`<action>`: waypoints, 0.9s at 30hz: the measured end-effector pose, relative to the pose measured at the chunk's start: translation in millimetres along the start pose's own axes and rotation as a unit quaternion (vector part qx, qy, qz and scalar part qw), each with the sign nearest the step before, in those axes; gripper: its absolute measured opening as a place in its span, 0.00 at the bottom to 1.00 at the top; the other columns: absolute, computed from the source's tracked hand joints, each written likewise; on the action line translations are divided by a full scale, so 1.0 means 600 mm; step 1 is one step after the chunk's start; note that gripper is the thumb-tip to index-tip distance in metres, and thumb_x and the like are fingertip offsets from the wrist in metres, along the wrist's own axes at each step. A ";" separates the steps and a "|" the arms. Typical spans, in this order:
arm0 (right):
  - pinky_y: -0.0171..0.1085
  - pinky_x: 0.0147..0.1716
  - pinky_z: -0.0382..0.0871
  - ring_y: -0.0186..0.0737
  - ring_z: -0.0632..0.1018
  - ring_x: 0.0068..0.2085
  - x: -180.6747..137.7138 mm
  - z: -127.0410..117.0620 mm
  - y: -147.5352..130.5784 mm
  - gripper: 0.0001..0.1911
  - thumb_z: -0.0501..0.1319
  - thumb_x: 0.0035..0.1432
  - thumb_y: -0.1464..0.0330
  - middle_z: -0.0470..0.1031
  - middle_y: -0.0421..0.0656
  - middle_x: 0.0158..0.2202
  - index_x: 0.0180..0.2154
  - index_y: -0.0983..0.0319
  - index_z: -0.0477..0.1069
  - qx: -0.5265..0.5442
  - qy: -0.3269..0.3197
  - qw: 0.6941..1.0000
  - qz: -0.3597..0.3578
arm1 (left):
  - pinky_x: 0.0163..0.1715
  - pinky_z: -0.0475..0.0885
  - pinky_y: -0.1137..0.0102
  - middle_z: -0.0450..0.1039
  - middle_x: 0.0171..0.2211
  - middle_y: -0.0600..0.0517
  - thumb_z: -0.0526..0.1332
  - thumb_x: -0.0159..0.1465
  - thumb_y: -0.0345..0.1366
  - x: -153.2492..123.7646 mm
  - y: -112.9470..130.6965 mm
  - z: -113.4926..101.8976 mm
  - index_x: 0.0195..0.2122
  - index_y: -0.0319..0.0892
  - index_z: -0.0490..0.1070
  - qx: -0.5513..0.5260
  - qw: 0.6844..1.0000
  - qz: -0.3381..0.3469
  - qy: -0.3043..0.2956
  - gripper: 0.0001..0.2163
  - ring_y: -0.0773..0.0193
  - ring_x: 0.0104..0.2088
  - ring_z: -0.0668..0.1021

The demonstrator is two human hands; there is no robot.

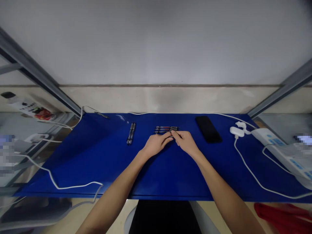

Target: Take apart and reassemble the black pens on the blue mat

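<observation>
Several dark pens (166, 127) lie side by side, pointing left to right, near the back middle of the blue desk (168, 172). One of them shows a red part. At the near side of this row, my left hand (156, 143) and my right hand (185, 141) meet at the fingertips. Both are closed, thumb and fingers pinched on a pen that they mostly cover. Two more pens (131, 133) lie together to the left of my left hand, pointing away from me. A black phone (208, 129) rests flat to the right of my right hand.
A thin pen (101, 115) lies at the back left corner. White earbud case (237, 131), cables and a white power strip (280, 151) occupy the right side. A white cable (73, 187) crosses the front left. Metal posts (273, 92) flank the desk; a wall stands behind.
</observation>
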State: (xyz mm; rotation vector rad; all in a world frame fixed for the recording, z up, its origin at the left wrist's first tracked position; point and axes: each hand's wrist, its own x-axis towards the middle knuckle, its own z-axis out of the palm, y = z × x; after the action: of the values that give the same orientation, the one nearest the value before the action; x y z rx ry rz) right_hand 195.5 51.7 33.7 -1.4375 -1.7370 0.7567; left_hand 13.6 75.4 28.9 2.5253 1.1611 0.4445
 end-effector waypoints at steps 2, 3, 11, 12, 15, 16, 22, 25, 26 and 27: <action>0.35 0.22 0.57 0.35 0.67 0.21 -0.001 -0.001 -0.004 0.25 0.52 0.66 0.53 0.66 0.39 0.18 0.22 0.61 0.67 0.018 0.006 1.000 -0.007 | 0.30 0.66 0.72 0.77 0.33 0.52 0.44 0.72 0.49 0.001 0.001 -0.001 0.54 0.51 0.68 -0.021 1.000 -0.011 0.006 0.19 0.59 0.31 0.80; 0.35 0.23 0.58 0.35 0.68 0.23 -0.002 -0.002 -0.006 0.22 0.53 0.65 0.53 0.68 0.40 0.20 0.26 0.60 0.70 0.025 0.007 1.000 -0.017 | 0.31 0.66 0.72 0.77 0.33 0.52 0.44 0.72 0.48 0.001 0.002 -0.003 0.53 0.50 0.68 -0.037 0.999 -0.014 0.012 0.18 0.60 0.31 0.79; 0.35 0.24 0.57 0.36 0.68 0.24 -0.002 0.001 -0.004 0.20 0.53 0.66 0.55 0.68 0.39 0.22 0.27 0.60 0.69 0.028 0.032 0.999 -0.026 | 0.28 0.64 0.72 0.71 0.27 0.54 0.44 0.72 0.47 0.003 0.009 -0.003 0.44 0.45 0.69 -0.167 0.986 -0.020 0.014 0.17 0.65 0.25 0.73; 0.35 0.24 0.58 0.35 0.68 0.24 -0.002 0.002 -0.003 0.21 0.53 0.66 0.55 0.68 0.39 0.22 0.27 0.60 0.68 0.042 0.030 0.998 -0.023 | 0.28 0.64 0.72 0.69 0.26 0.54 0.43 0.72 0.48 0.004 0.009 -0.002 0.42 0.44 0.68 -0.210 0.977 -0.026 0.021 0.18 0.65 0.25 0.72; 0.35 0.26 0.63 0.35 0.71 0.25 0.000 0.008 0.003 0.20 0.54 0.65 0.54 0.69 0.39 0.23 0.29 0.60 0.68 0.097 -0.006 0.995 -0.009 | 0.31 0.67 0.72 0.67 0.25 0.54 0.40 0.72 0.50 0.010 0.005 -0.002 0.37 0.42 0.64 -0.354 0.932 -0.049 0.068 0.20 0.66 0.26 0.70; 0.35 0.27 0.65 0.35 0.72 0.26 -0.001 0.012 0.005 0.18 0.54 0.65 0.54 0.71 0.39 0.25 0.31 0.60 0.69 0.115 -0.023 0.993 -0.006 | 0.32 0.68 0.72 0.67 0.27 0.53 0.40 0.72 0.50 0.012 0.003 -0.003 0.37 0.42 0.63 -0.389 0.914 -0.059 0.094 0.20 0.67 0.28 0.70; 0.38 0.34 0.72 0.41 0.79 0.42 -0.006 0.041 0.011 0.20 0.53 0.67 0.56 0.78 0.48 0.44 0.55 0.58 0.66 0.203 -0.120 0.972 -0.001 | 0.24 0.64 0.74 0.58 0.25 0.56 0.43 0.70 0.53 0.017 -0.008 -0.011 0.39 0.44 0.62 -0.504 0.838 -0.118 0.173 0.19 0.68 0.25 0.65; 0.38 0.35 0.73 0.41 0.80 0.42 -0.006 0.048 0.012 0.23 0.53 0.67 0.58 0.78 0.49 0.46 0.60 0.58 0.61 0.230 -0.147 0.962 0.000 | 0.26 0.66 0.74 0.62 0.28 0.56 0.47 0.70 0.52 0.019 -0.009 -0.008 0.42 0.46 0.60 -0.551 0.808 -0.102 0.181 0.15 0.70 0.26 0.68; 0.38 0.35 0.73 0.41 0.80 0.41 -0.006 0.048 0.012 0.24 0.54 0.67 0.58 0.78 0.49 0.45 0.61 0.59 0.60 0.237 -0.150 0.960 0.000 | 0.29 0.67 0.74 0.64 0.30 0.55 0.48 0.70 0.51 0.021 -0.009 -0.007 0.43 0.46 0.59 -0.559 0.802 -0.095 0.190 0.14 0.70 0.28 0.70; 0.38 0.35 0.73 0.40 0.80 0.40 -0.005 0.047 0.011 0.25 0.54 0.67 0.58 0.78 0.48 0.43 0.61 0.59 0.60 0.238 -0.151 0.960 0.000 | 0.32 0.69 0.73 0.67 0.33 0.54 0.49 0.70 0.50 0.022 -0.009 -0.006 0.44 0.47 0.58 -0.566 0.795 -0.089 0.199 0.13 0.70 0.30 0.72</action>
State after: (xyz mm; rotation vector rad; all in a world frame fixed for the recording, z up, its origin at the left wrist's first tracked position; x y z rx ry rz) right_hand 176.1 50.5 12.3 -1.0311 -1.6186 1.3457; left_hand 16.7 89.2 31.9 1.2824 0.8160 1.2149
